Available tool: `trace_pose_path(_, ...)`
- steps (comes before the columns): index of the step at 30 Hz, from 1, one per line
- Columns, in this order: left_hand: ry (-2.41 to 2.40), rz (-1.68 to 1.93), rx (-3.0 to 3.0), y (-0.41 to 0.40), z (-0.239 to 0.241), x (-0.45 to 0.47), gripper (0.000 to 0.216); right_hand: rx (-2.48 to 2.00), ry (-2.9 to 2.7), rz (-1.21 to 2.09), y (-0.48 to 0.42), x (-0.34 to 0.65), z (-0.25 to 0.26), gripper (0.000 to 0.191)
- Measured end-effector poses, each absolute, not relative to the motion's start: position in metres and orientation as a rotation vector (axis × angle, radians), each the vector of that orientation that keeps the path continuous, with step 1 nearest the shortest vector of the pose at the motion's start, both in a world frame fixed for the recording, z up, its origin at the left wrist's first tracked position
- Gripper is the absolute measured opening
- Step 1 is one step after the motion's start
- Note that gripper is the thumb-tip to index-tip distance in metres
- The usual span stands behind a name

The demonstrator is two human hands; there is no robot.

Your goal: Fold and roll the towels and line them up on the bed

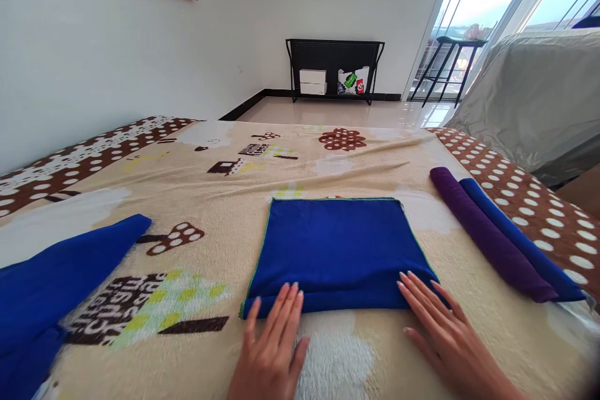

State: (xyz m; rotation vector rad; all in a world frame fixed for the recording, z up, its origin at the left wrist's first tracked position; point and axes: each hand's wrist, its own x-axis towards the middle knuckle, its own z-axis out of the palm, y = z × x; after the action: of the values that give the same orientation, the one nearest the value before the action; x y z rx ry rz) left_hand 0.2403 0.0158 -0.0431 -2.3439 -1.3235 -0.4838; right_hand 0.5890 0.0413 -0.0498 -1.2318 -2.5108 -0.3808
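Note:
A blue cloth (337, 237) with green-stitched edges lies spread on the patterned blanket (225, 212), its near edge folded over in a narrow strip. My left hand (274, 340) rests flat, fingers stretched, with its fingertips on the near left part of that strip. At the near right corner, my right hand (443, 328) also lies flat with its fingertips on the cloth and fingers slightly apart. Neither hand grasps anything.
To the right lie a purple cloth roll (487, 231) and a blue cloth roll (520, 237), side by side. Another blue cloth (70, 275) is bunched at the left. Beyond the bed stand a black rack (335, 53) and a covered piece of furniture (544, 87).

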Motion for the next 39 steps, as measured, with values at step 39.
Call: trace_pose_path(39, -1.644, -0.692, -2.494, 0.044, -0.031, 0.155, 0.028, -1.41, -2.268, 0.117, 0.081, 0.659, -0.061, 0.031)
